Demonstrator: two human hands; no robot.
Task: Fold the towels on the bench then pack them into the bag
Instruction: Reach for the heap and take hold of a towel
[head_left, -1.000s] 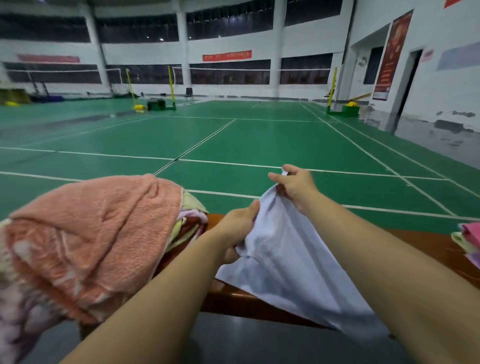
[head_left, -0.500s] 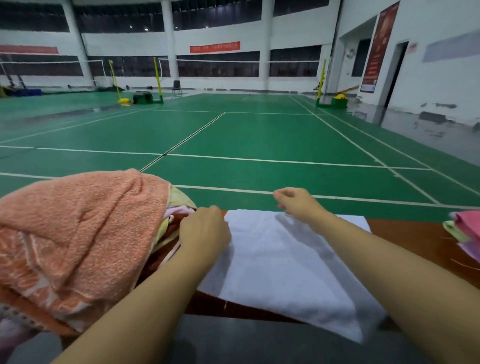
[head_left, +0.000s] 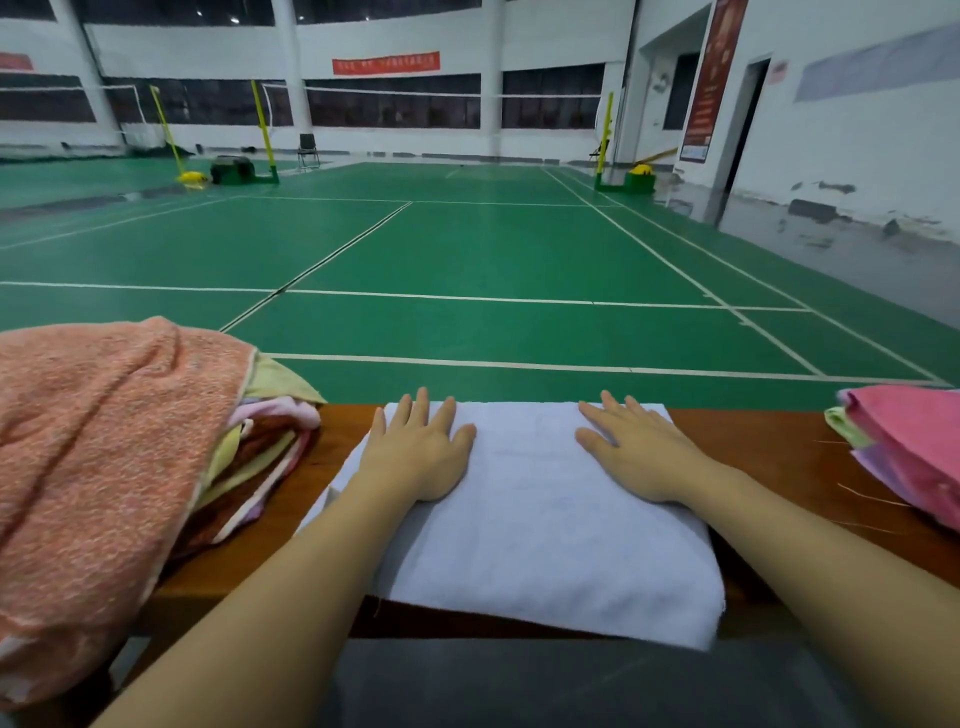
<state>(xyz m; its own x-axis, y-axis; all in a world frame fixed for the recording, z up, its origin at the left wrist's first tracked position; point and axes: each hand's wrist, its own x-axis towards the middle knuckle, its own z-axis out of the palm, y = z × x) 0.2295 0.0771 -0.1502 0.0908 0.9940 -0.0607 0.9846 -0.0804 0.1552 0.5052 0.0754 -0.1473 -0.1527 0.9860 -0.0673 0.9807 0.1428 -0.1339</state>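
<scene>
Both hands flattened on white towel (head_left: 545, 519): left hand (head_left: 415, 452) and right hand (head_left: 631, 452) palm-down, fingers straight, nothing grasped. Second ago towel was pinched and held up; now spread flat across bench (head_left: 769, 441), near edge overhanging. Judged: smoothing done, first fold due. Unfolded pile (head_left: 104, 467) waiting left, folded stack (head_left: 904, 447) right. Bag not seen.

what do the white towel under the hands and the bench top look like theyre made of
Flat white folded towel: soft terry-like cloth, likely cotton, with a matte, faintly fuzzy nap and rounded folded edges. Reddish-brown bench top: looks like varnished wood or wood-look laminate; smooth with a slight sheen, grain too faint to settle.
</scene>
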